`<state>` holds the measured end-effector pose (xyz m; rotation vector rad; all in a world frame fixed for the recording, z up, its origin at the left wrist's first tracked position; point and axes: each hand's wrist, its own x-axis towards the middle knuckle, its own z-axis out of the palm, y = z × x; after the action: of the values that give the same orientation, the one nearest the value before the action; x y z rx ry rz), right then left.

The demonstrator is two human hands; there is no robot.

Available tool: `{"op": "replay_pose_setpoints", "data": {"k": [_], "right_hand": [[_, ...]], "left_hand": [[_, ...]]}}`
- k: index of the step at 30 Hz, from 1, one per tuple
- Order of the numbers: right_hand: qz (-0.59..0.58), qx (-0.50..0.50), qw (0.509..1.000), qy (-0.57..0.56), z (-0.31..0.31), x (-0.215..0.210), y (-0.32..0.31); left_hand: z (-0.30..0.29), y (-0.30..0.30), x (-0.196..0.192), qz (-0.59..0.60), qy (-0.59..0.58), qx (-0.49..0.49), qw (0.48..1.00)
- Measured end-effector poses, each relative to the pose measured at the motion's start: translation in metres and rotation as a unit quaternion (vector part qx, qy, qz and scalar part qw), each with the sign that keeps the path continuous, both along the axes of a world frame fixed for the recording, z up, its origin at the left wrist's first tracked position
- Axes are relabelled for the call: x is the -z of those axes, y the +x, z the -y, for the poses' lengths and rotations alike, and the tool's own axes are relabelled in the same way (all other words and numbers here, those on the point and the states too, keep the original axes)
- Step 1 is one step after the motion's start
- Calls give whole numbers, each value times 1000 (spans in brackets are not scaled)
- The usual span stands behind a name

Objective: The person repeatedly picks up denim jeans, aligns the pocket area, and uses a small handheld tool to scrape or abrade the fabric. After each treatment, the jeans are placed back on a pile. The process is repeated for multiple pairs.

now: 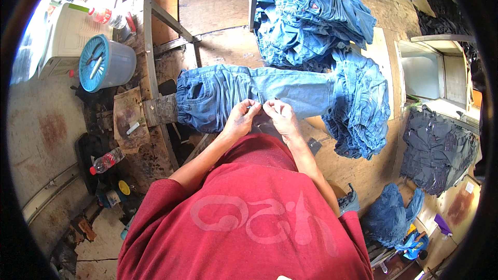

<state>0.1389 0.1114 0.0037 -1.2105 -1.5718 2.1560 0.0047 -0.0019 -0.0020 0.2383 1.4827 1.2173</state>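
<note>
jeans point(244, 93): blue denim, laid flat lengthwise across wooden table point(228, 5), waistband left | left hand point(241, 119): fingers pinched shut on near denim edge | right hand point(280, 114): likewise pinched, just beside left | folded denim stack point(311, 15): rumpled, beyond jeans | round blue-lidded bucket point(106, 63): left of jeans

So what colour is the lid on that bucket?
The bucket's lid is bright turquoise-blue, while the bucket itself is pale grey; the head view shows it.

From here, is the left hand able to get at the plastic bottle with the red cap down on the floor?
Probably not without bending: the left hand rests on the jeans, and the bottle lies below the workbench.
</note>
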Motion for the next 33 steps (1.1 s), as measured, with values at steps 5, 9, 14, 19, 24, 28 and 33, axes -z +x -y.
{"op": "replay_pose_setpoints", "data": {"k": [5, 9, 14, 19, 24, 28, 33], "right_hand": [[30, 38, 978, -204, -6, 5, 10], [0, -21, 999, 41, -3, 6, 8], [56, -89, 988, 114, -4, 6, 3], [31, -80, 996, 30, -6, 5, 6], [2, -32, 988, -150, -6, 2, 12], [-11, -10, 977, -212, -8, 0, 17], [21, -19, 999, -40, -4, -6, 14]], "left_hand": [[4, 5, 6, 87, -8, -62, 994], [6, 4, 5, 58, -4, -28, 998], [4, 0, 0, -18, 27, 14, 999], [5, 2, 7, -40, 29, 33, 998], [9, 5, 14, 55, -37, -52, 996], [10, 5, 5, 199, -48, -150, 967], [9, 10, -7, 111, -51, -95, 988]]}}
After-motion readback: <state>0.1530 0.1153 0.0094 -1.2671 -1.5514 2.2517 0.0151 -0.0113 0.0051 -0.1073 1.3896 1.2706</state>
